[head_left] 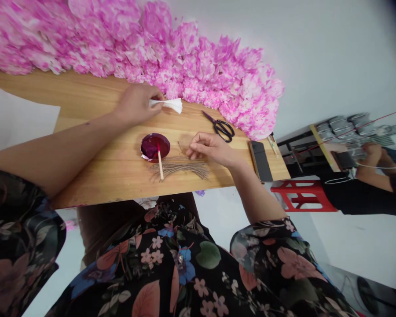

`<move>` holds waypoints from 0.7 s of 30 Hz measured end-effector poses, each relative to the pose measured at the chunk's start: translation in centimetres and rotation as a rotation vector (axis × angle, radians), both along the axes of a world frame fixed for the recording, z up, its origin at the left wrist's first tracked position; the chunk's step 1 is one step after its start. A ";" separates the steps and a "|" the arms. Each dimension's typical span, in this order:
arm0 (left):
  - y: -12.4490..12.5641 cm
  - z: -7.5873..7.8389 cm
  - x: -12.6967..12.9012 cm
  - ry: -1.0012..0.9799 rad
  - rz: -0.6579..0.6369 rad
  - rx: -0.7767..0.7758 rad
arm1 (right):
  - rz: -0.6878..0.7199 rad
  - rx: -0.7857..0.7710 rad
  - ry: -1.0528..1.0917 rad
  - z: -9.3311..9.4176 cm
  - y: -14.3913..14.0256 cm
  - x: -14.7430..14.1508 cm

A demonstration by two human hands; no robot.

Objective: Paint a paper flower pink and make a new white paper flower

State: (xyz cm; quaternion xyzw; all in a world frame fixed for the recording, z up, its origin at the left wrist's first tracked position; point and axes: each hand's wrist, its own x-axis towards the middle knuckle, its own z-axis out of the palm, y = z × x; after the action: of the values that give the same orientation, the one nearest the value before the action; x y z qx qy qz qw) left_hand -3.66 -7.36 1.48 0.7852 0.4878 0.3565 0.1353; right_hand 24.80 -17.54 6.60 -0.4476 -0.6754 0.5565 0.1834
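My left hand (138, 102) is closed in a pinch around the middle of a white pleated strip of paper (174, 105), which fans out at its right end. Below and to the right, my right hand (208, 147) hovers just over a bundle of thin brown wires (188, 169), its fingers pinched together. One thin wire (180, 145) appears to stick out from those fingertips. Between the hands and nearer to me sits a small round dish (166, 147) of dark magenta liquid. A wooden stick (160, 165) with a magenta tip leans on its rim.
Black-handled scissors (223, 128) lie right of my hands. A dark phone (260, 161) rests at the table's right end. Pink paper flowers (191, 61) line the back edge. White paper (16, 119) lies left. Beyond a red stool (303, 196), another person's hands (371, 154) are at a second table.
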 end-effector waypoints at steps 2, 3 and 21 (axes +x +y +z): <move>0.0 -0.1 0.0 -0.010 -0.017 -0.007 | -0.077 0.062 0.047 0.4 0.1 -0.2; 0.1 -0.2 -0.1 -0.014 -0.021 -0.007 | -0.144 0.112 0.090 0.6 0.4 -0.3; -0.5 0.4 -0.4 -0.225 0.123 0.068 | -0.208 -0.203 0.575 -2.4 9.8 -10.9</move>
State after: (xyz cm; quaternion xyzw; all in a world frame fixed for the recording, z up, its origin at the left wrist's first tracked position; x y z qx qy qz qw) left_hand -4.04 -7.82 1.88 0.7132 0.5042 0.4663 0.1403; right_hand 13.94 -7.73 4.20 -0.3548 -0.4874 0.7030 0.3773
